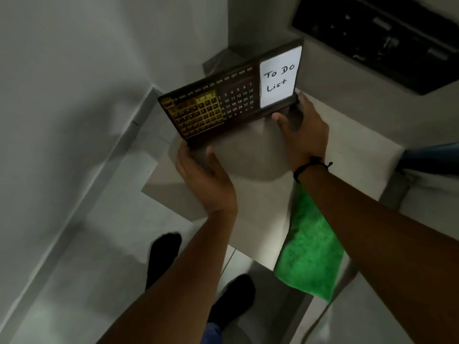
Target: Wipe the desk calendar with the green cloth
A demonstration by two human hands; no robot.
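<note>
While the pale table (330, 135) fills the middle of the view, the desk calendar (231, 95) sits up at twelve o'clock, tilted and held by its two lower corners, apparently just above the tabletop. Its dark face carries a gold date grid at the left and a white "To Do List" card (280, 76) at the right. At five o'clock the green cloth (308, 244) lies draped over the table's near edge, partly under the right forearm, untouched. The left hand (203, 177) has fingers curled around the calendar's lower left corner; the right hand (300, 131) pinches the base at the lower right, thumb in front. To wipe well, I judge one hand should keep steadying the base while the other frees itself for the cloth. A dark panel (382, 36) hangs at one o'clock, and two dark feet (164, 254) stand at seven; neither blocks the reach.
</note>
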